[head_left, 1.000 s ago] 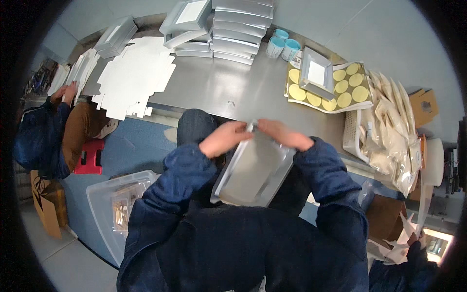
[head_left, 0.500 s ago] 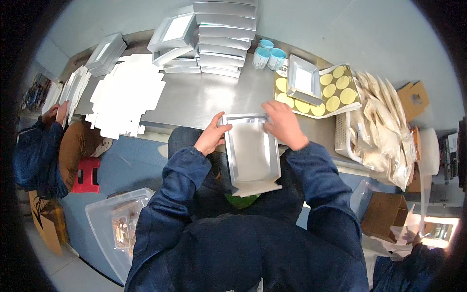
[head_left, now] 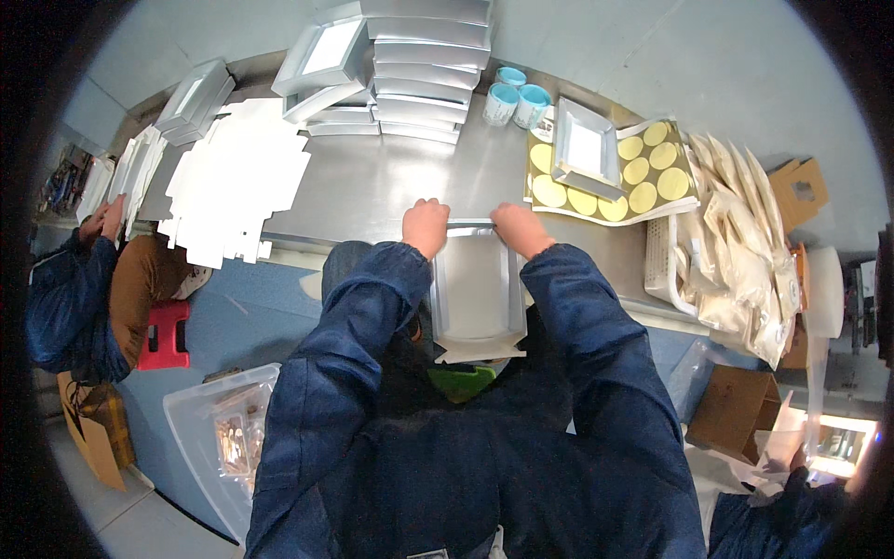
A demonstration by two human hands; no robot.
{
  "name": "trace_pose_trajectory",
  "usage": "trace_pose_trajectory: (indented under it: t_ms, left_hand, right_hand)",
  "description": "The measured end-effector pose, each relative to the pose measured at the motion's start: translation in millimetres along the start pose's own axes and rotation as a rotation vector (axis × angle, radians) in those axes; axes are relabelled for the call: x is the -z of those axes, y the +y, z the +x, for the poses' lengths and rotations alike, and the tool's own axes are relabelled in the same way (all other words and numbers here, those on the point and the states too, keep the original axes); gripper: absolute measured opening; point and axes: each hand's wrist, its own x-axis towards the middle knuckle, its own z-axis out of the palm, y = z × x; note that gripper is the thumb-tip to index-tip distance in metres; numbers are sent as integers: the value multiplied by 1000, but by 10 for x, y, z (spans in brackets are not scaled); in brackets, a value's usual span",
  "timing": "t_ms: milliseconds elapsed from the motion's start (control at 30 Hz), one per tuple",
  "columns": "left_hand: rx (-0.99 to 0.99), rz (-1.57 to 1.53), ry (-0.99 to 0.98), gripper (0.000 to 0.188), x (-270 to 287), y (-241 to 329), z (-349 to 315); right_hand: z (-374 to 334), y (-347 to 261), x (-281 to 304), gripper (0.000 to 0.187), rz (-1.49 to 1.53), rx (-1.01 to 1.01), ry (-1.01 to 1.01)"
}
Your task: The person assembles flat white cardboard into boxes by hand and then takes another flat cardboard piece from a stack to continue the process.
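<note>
Though near tubs (head_left: 501,104), sticker sheet (head_left: 637,170) — left fingers (head_left: 428,206), right fingers (head_left: 504,212) clamped on grey tray (head_left: 480,293).

Here we have a box (head_left: 480,293) before the worktop (head_left: 372,182), cups (head_left: 532,108) beyond it, card sheets (head_left: 237,182) left, bags (head_left: 745,247) right, in a basket (head_left: 660,261)!

glare brightens the steel tabletop (head_left: 372,177), while fisheye edges curve into black corners.

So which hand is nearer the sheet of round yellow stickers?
Right. The right hand is just off the near left corner of the sticker sheet; the left hand is farther left, at the far left corner of the open silver box.
</note>
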Motion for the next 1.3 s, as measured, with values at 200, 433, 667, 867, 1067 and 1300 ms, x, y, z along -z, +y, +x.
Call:
trace_pose_trajectory:
  t_ms: [200,433,667,867,1067,1300]
  left_hand:
    - [-92,252,-7,9,-78,185,117]
    - [-120,246,24,6,-92,178,225]
    - [-19,201,81,6,-210,220,233]
    - [16,241,117,7,-183,128,372]
    - [47,182,-69,25,-11,158,409]
    - [-424,-33,72,43,674,-58,-541]
  right_hand:
    - [43,-103,24,7,-100,4,-30]
    - [65,-85,-36,3,-130,-43,60]
    - [56,-127,-212,7,-106,-194,208]
    - [55,3,115,31,15,-104,295]
    - [-1208,-71,589,42,239,144,177]
    - [-1607,-653,655,54,-49,255,-83]
